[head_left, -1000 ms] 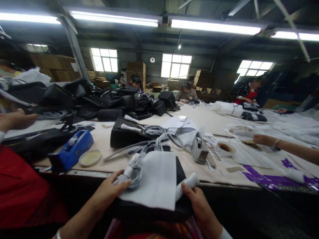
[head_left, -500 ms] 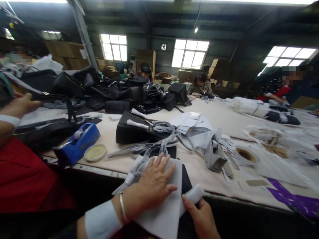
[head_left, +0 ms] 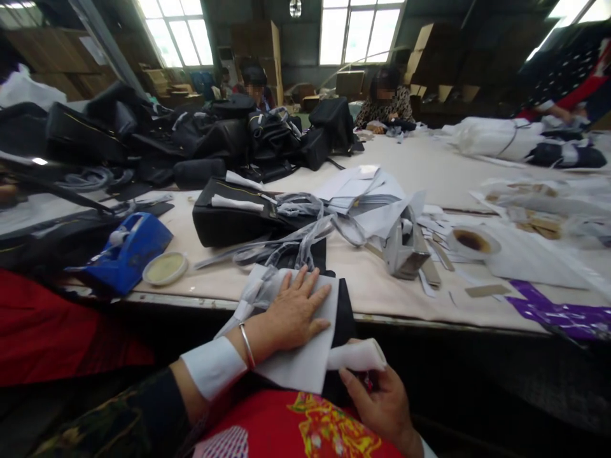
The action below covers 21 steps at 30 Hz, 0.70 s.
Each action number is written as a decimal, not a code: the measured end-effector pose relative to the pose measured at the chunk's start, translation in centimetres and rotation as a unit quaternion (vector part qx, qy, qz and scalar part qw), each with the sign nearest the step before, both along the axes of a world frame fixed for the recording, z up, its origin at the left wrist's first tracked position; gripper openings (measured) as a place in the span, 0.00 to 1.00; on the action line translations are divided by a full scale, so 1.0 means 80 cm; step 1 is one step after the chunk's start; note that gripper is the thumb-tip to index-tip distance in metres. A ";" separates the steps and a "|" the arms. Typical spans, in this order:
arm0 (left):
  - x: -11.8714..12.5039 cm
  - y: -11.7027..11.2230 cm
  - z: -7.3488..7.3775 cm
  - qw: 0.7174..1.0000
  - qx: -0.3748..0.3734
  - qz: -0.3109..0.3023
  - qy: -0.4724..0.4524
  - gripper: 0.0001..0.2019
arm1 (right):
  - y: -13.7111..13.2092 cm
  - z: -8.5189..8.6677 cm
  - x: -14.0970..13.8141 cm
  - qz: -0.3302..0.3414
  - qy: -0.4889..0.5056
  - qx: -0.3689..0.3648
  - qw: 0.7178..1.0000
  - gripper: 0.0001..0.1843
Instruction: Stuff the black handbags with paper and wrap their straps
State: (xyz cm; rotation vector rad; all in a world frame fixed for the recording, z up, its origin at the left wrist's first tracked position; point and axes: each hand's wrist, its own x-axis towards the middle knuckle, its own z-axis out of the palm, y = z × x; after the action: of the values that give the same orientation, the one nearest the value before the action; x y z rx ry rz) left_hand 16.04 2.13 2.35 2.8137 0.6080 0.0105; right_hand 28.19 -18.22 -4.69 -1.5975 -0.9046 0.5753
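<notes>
My left hand (head_left: 296, 312) lies flat, fingers spread, on a white foam sheet (head_left: 305, 369). Under that sheet is a black leather bag (head_left: 344, 315), which overhangs the table's front edge toward my lap. Straps wrapped in clear plastic (head_left: 260, 292) run along its left side. On the right, my right hand (head_left: 382, 397) curls around a small roll of white foam (head_left: 360, 356), its thumb below the roll. Some of its fingers are hidden behind the roll. Just beyond, another black bag (head_left: 229, 219) rests on the table with white wrapping on its zip.
Left of me are a blue tape dispenser (head_left: 126, 254) and a round shallow dish (head_left: 165, 268). A grey metal dispenser (head_left: 405, 248), tape roll (head_left: 470, 242) and purple plastic (head_left: 558, 312) lie to the right. Black bags (head_left: 205, 137) are heaped behind; co-workers sit across the table.
The view has tilted down. My right thumb has slid off the foam roll to below it, while my left hand stays flat on the sheet. A co-worker's hand at left has mostly gone from view.
</notes>
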 end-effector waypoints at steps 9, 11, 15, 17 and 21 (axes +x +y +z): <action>-0.081 -0.053 0.046 0.977 -0.060 -0.206 -0.014 0.32 | 0.013 0.021 -0.004 0.026 0.213 -0.057 0.975 0.24; -0.088 -0.057 0.026 0.982 -0.024 -0.187 -0.029 0.26 | 0.009 0.020 -0.006 0.005 0.223 -0.058 0.973 0.25; -0.081 -0.064 0.002 0.991 0.027 -0.115 -0.069 0.20 | -0.013 0.028 -0.007 0.030 0.042 0.026 0.998 0.15; -0.073 -0.068 0.002 0.992 0.042 -0.096 -0.067 0.19 | -0.022 0.040 -0.005 0.087 -0.100 0.104 0.986 0.13; -0.059 -0.077 0.005 0.995 0.076 -0.061 0.002 0.16 | -0.020 0.070 -0.009 0.224 -0.238 0.194 0.925 0.19</action>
State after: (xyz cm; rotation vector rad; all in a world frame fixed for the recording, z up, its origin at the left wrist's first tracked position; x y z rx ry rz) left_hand 11.33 -4.07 2.74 2.9938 0.4538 0.0292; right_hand 27.43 -19.79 0.91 -1.1796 -1.6647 0.2834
